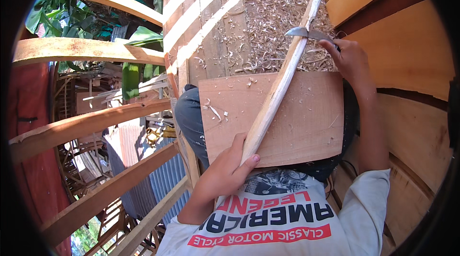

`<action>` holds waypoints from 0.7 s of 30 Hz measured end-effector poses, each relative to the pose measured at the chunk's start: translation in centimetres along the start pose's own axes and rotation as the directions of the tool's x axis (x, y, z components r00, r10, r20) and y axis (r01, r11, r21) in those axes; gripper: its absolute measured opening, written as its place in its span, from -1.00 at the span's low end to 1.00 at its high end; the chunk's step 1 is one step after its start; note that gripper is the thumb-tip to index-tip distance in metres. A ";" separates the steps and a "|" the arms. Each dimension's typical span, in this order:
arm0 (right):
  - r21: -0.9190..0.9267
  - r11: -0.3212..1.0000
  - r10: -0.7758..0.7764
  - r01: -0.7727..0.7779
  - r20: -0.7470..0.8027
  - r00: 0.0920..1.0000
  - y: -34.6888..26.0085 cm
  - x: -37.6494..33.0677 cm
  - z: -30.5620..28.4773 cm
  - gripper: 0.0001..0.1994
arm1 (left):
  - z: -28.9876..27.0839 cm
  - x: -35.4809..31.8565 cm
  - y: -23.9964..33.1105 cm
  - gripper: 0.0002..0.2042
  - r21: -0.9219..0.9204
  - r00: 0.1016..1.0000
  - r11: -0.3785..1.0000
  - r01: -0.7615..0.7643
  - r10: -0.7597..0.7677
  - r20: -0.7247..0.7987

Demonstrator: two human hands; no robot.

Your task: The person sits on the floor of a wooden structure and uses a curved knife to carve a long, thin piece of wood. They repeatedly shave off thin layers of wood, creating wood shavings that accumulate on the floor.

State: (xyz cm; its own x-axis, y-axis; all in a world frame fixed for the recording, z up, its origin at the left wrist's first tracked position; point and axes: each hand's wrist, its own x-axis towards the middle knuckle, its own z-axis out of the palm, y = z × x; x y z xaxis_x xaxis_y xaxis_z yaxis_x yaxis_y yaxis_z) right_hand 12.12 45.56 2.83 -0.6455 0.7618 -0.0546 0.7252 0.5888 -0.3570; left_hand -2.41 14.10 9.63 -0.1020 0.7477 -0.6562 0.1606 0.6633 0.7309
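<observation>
A long, pale wooden stick (280, 81) runs slantwise from my lap out over the floor, its far end roughly whittled. My left hand (233, 162) is wrapped round the near end, the thumb lying along the wood. In my right hand (352, 59) is a knife (306, 33) with a curved blade, gripped by its handle. The blade lies across the stick toward its far end and appears to touch it. Beneath the stick, a flat wooden board (297, 117) rests over my thighs, with a few curled shavings on it.
Wood shavings (282, 21) thickly cover the plank floor (206, 31) ahead. Wooden wall boards (407, 50) stand close on my right. At left is an open railing of wooden slats (96, 50), with leaves and corrugated sheets (167, 179) beyond and below.
</observation>
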 end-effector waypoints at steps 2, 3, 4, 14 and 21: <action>0.068 0.978 0.198 -0.198 0.016 0.980 1.4 0.8 -0.3 -0.38 | -0.1 0.2 -0.2 -0.46 0.031 0.999 0.999 -0.036 0.036 0.024; 0.113 0.983 0.141 -0.144 0.039 0.989 0.7 0.1 -0.5 -0.38 | 0.2 0.2 -0.5 -0.46 0.028 0.999 0.999 -0.041 0.040 0.019; 0.155 0.983 0.095 -0.102 0.054 0.994 0.2 -0.8 -0.9 -0.38 | 0.4 0.1 -0.6 -0.46 0.030 0.998 0.998 -0.052 0.051 0.026; 0.285 0.956 0.047 -0.073 0.098 0.994 -2.5 -3.8 0.0 -0.43 | -1.5 0.7 -3.6 -0.57 -0.524 0.975 0.848 0.079 0.045 0.219; 0.329 0.936 -0.134 0.122 0.015 0.991 -4.2 -6.0 1.1 -0.50 | -1.3 1.5 -3.5 -0.72 -0.612 0.960 0.769 0.186 -0.009 0.280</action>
State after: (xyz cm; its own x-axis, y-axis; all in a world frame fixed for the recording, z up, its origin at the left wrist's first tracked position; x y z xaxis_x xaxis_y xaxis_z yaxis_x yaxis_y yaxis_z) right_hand 12.70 38.18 3.68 -0.7402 0.6721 -0.0200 0.5216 0.5552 -0.6479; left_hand -4.44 12.93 6.34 0.1752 0.7030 -0.6893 -0.4958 0.6679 0.5551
